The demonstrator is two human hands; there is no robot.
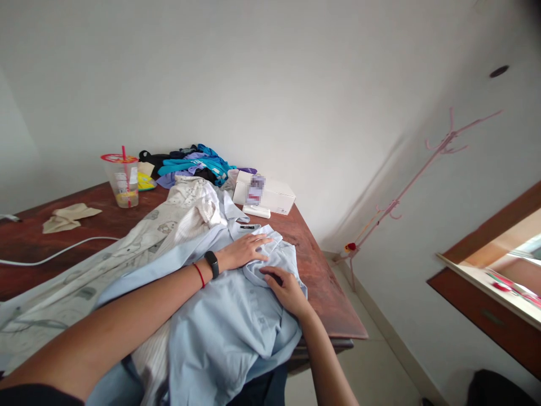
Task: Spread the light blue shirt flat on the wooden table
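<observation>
A light blue button-up shirt [220,316] lies in front of me over the table's edge, its collar with a dark label pointing toward the wall. My left hand [243,252], with a black band and a red cord at the wrist, rests flat on the shirt just below the collar, fingers stretched out. Beside it, my right hand [285,288] has its fingers curled at the shirt's front, with fabric at the fingertips; the grip itself is partly hidden. Under the shirt and to its left, a white patterned cloth [139,248] and a striped cream garment [180,234] are spread out.
On the reddish-brown table [323,287] stand a plastic cup with a red straw [122,183], a white box [274,192] and a pile of clothes [203,160]. A beige cloth [70,217] and white cable [63,254] lie left. A pink coat rack [406,189] leans right.
</observation>
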